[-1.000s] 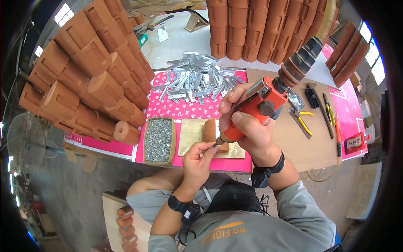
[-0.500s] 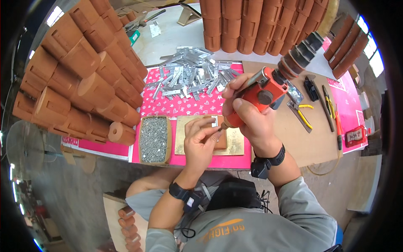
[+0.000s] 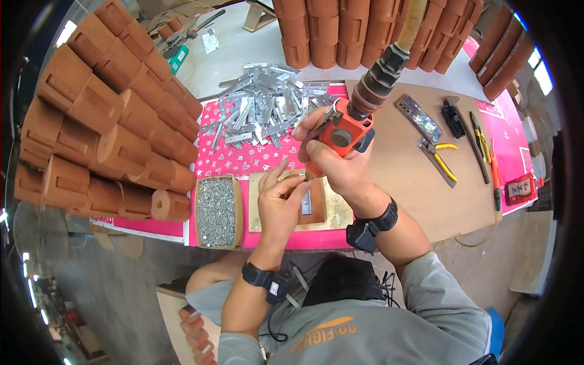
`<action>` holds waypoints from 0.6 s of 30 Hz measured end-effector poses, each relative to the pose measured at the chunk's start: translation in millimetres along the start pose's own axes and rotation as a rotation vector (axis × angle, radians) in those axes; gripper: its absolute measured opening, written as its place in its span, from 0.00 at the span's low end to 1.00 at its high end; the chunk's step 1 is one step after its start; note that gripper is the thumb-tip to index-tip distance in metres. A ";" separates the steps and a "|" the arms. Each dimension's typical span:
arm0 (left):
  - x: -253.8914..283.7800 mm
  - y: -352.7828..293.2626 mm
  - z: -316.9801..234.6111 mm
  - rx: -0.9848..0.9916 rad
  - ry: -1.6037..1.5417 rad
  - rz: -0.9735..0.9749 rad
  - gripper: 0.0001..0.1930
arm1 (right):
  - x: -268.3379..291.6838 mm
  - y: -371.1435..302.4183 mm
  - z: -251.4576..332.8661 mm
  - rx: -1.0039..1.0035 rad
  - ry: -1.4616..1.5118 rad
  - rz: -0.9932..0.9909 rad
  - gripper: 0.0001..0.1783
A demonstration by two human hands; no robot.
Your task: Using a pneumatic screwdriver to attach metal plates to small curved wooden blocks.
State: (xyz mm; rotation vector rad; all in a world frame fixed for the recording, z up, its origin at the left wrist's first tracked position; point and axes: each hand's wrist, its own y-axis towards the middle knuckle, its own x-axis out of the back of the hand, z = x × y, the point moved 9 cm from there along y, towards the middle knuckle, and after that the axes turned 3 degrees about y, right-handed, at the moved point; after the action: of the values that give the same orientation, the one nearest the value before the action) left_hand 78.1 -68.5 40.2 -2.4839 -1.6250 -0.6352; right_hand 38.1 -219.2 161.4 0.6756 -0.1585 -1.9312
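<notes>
My right hand (image 3: 344, 159) is closed around a red air screwdriver (image 3: 348, 132), its hose end leaning up and away. The tool's tip points down at a reddish-brown block (image 3: 318, 210) with a silver metal strip (image 3: 306, 204) on its top. My left hand (image 3: 278, 204) is at the block's left side, thumb and forefinger drawn together by the tip, other fingers stretched out. What they pinch, if anything, is hidden. Beneath the block lies a tan board (image 3: 340, 210). A box of screws (image 3: 219, 210) stands left of my left hand.
A heap of metal strips (image 3: 261, 109) lies beyond my hands. Brown cylinders (image 3: 121, 149) are stacked at the left, with more upright cylinders (image 3: 350, 36) at the back. On the right lie a phone (image 3: 418, 117), yellow-handled pliers (image 3: 439, 159), a hammer (image 3: 471, 140) and a red container (image 3: 523, 190).
The screwdriver and my right hand have shifted left, and the tool stands more upright. My left hand has moved slightly left and nearer me. More of the metal strip shows.
</notes>
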 end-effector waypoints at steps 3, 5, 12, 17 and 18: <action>-2.8 -8.5 4.6 0.011 -0.123 0.045 0.16 | 3.3 -1.6 -7.5 -0.038 0.059 -0.023 0.13; -5.8 -14.0 1.8 -0.041 -0.129 0.080 0.21 | -2.5 -2.2 -4.7 0.056 -0.034 0.060 0.16; -14.9 -24.9 1.5 -0.061 -0.290 0.129 0.45 | -3.6 -5.2 -8.9 -0.016 -0.047 0.021 0.16; -15.7 -29.9 -9.8 -0.029 -0.396 0.135 0.49 | 1.2 -11.8 -18.0 0.014 -0.084 0.044 0.13; -16.6 -30.1 -10.7 -0.003 -0.428 0.147 0.50 | 2.3 -12.9 -19.0 0.040 -0.098 0.027 0.11</action>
State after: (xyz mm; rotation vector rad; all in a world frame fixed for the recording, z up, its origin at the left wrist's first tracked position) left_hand 42.5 -73.2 39.2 -2.8500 -1.5311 -0.0884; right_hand 37.0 -211.9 139.5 0.6019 -0.2665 -1.9402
